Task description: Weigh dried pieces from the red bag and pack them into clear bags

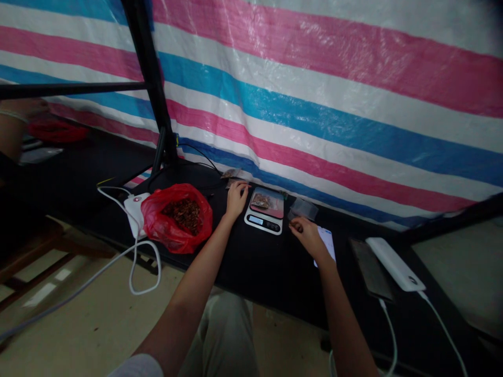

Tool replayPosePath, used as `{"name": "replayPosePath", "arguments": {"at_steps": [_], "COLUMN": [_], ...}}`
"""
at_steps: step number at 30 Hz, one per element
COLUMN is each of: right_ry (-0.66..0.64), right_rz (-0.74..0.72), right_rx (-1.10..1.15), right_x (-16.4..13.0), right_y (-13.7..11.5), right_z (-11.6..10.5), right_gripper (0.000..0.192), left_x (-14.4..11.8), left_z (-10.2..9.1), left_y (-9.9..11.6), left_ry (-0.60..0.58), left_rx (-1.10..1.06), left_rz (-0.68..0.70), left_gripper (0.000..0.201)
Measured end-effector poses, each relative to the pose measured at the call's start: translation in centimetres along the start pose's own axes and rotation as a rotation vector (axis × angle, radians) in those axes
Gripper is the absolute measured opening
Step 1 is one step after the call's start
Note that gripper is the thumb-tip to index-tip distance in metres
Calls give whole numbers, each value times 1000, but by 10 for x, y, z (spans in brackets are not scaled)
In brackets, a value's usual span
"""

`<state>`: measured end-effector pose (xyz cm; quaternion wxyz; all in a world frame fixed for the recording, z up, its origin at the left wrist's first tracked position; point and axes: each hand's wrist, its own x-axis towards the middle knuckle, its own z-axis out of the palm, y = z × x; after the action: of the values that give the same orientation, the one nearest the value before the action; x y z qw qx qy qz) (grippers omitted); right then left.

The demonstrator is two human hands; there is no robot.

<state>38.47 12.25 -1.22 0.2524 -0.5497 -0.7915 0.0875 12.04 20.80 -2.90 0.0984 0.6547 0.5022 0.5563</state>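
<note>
Small grey digital kitchen scale [264,215] sits on the black tabletop [251,262], near the striped tarp wall. A small clear packet with brown contents [261,201] lies on its pink-looking platform. Display is lit, digits too small to read; no legible brand or writing anywhere.

Left hand [236,199]: arm stretched forward, palm down, fingers loosely curled and resting at the scale's left edge, gripping nothing. Right hand [307,234]: just right of the scale, fingers pinched together over the table; can't tell whether they hold anything. Clear empty plastic bags [302,209] lie just beyond it, a white card [327,242] under the wrist.

Left of the scale: open red plastic bag of brown dried pieces [176,217], then a white device with cable [134,208]. Right: dark phone [370,269] and white power bank [395,264], both cabled. Black stand pole [151,78] rises behind the red bag.
</note>
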Motion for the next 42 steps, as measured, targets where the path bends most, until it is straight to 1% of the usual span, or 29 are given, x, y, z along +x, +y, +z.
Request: {"name": "replayPosePath", "arguments": {"at_steps": [6, 13, 16, 18, 20, 23, 26, 30, 36, 39, 42], "right_ry": [-24, -42, 20, 77, 99, 48, -5, -38, -88, -83, -63], "right_rz": [-23, -23, 21, 67, 103, 137, 144, 122, 124, 106, 108], "right_rx": [-22, -155, -210, -219, -224, -247, -256, -314, -431, -472, -465], "right_x": [0, 5, 14, 25, 38, 55, 64, 66, 67, 69, 69], "right_y": [1, -6, -12, -16, -20, -26, -33, -38, -41, -44, -46], "right_z": [5, -6, -10, -10, -8, -2, 5, 10, 10, 12, 16], "right_gripper": [14, 19, 20, 20, 20, 18, 20, 20, 16, 17, 17], "left_x": [-1, -1, 0, 0, 0, -1, -1, -1, 1, 1, 1], "left_z": [1, 2, 1, 0, 0, -1, -1, 0, 1, 1, 0], "left_y": [0, 0, 0, 1, 1, 0, 0, -1, -1, 0, 1], "left_ry": [-26, -39, -36, -38, -38, -26, -20, -19, -27, -34, -31], "left_rx": [10, 19, 13, 9, 8, 9, 9, 11, 18, 20, 17], "left_rz": [-16, -16, -15, -9, -5, 0, 1, -3, -13, -10, -9], "left_gripper": [22, 23, 22, 23, 23, 23, 23, 22, 22, 23, 23]}}
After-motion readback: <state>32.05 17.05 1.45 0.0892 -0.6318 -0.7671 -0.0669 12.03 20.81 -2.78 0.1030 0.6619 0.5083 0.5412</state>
